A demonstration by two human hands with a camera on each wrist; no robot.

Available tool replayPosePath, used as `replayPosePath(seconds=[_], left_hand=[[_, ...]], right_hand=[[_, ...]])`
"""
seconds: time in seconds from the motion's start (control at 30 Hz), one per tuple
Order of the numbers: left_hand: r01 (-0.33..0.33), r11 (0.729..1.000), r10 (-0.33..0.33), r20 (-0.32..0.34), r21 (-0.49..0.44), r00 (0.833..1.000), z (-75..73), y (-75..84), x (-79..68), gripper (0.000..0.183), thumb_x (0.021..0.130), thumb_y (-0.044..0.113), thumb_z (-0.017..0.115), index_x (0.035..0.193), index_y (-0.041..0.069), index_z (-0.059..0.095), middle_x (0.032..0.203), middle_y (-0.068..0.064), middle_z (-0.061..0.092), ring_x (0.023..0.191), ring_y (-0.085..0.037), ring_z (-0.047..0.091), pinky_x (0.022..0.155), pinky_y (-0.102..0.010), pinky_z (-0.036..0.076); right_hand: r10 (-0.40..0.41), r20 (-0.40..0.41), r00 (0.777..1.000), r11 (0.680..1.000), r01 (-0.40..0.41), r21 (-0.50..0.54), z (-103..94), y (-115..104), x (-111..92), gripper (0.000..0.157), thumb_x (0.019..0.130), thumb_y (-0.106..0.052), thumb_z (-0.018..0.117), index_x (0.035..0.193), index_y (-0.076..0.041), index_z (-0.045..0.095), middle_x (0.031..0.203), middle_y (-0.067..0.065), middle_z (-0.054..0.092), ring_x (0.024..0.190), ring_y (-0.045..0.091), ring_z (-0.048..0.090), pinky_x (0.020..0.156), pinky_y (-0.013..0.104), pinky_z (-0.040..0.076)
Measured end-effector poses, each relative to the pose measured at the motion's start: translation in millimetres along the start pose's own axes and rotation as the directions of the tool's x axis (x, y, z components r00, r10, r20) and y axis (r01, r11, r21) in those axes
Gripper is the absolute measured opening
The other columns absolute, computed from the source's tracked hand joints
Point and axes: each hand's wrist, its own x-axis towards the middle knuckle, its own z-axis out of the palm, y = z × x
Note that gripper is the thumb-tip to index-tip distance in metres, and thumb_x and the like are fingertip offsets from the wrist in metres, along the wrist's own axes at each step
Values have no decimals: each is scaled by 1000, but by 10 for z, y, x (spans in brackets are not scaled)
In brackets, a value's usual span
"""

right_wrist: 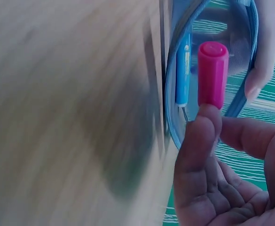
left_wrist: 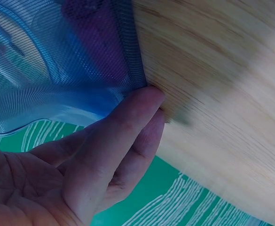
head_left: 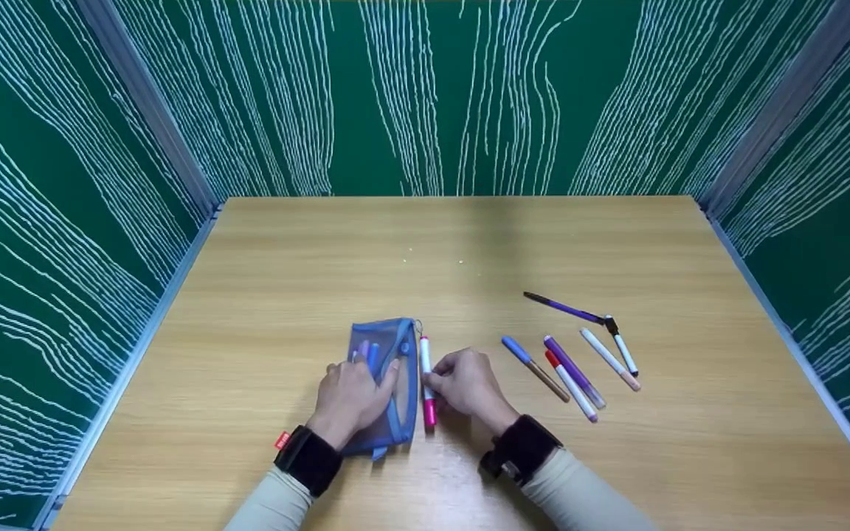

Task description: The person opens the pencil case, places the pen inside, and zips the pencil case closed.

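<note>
My left hand (head_left: pixel 351 398) holds a blue mesh zip pouch (head_left: pixel 404 391), thumb at its opening and fingers along the far side. Through the mesh, purple and blue pens show; the right wrist view has a blue pen (right_wrist: pixel 183 70) just inside the unzipped mouth. Between thumb and fingertips, my right hand (head_left: pixel 469 383) pinches a white marker with pink ends (head_left: pixel 426 358). This marker is beside the pouch's open side, its pink cap (right_wrist: pixel 212 75) pointing toward the opening in the right wrist view. The pinching fingers hide part of its body.
Right of my hands lie loose pens on the wooden table (head_left: pixel 307 251): a brown pen with blue cap (head_left: pixel 536 369), a purple marker (head_left: pixel 574 371), a red-tipped white marker (head_left: pixel 571 387) and several others. Green white-streaked walls (head_left: pixel 454 96) border the table's back and sides.
</note>
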Motion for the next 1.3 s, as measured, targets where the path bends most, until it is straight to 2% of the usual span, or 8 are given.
replayPosePath(seconds=[0.2,0.43,0.63,0.87,1.0,1.13,1.23,1.3], left_hand=[[7,1000,-6,7,-3,1000,-1,1,-1,82,103,64,36,121,-10,64,105,-24,68,90,-35,62,74,-46,52],[19,999,-18,28,-34,999,-15,1,2,79,103,64,37,117,-8,65,93,-17,63,82,-29,56,66,-41,47],[14,999,-13,17,-49,1000,-12,1,-3,81,103,63,38,126,-11,62,96,-19,65,81,-31,57,66,-42,48],[-15,999,13,-35,-51,999,2,0,-4,68,103,62,41,93,-1,66,89,-18,65,80,-34,61,68,-46,51],[-16,999,14,-51,-43,999,9,-2,-2,70,102,61,43,101,-3,69,94,-21,68,86,-37,63,72,-48,52],[-12,999,10,-46,-39,999,12,-3,1,67,102,61,43,93,-1,68,90,-20,66,83,-36,62,69,-48,51],[-15,999,13,-45,-40,999,12,-6,1,67,102,61,43,89,0,66,87,-18,65,81,-35,61,68,-47,50],[-14,999,12,-45,-37,999,12,-10,-2,67,102,62,42,89,1,65,87,-18,64,81,-34,61,67,-46,50]], right_hand=[[47,33,998,997,-49,62,128,-62,44,11,91,-13,79,85,-4,78,66,3,71,55,20,70,51,33,58],[61,37,997,993,-65,97,269,-113,85,10,90,-11,80,84,-3,78,67,5,71,54,18,70,51,32,58],[72,62,995,992,-78,102,384,-155,109,10,90,-9,79,82,-3,77,66,6,70,52,18,70,50,31,58],[70,66,995,995,-75,69,472,-171,153,11,91,-7,76,80,-4,77,64,7,70,50,19,69,49,30,57],[84,61,995,992,-89,84,515,-180,183,13,90,-3,73,77,-2,74,60,7,68,47,18,68,46,32,56],[74,31,997,997,-75,13,552,-190,206,20,90,-2,69,70,-5,72,58,5,66,48,17,66,46,31,56],[9,9,1000,996,-8,-87,574,-191,221,20,89,-4,68,70,-9,74,63,3,66,57,14,64,53,31,56],[-49,31,998,990,53,-132,584,-191,231,17,88,-3,66,73,-9,73,69,2,65,65,15,62,60,32,56]])
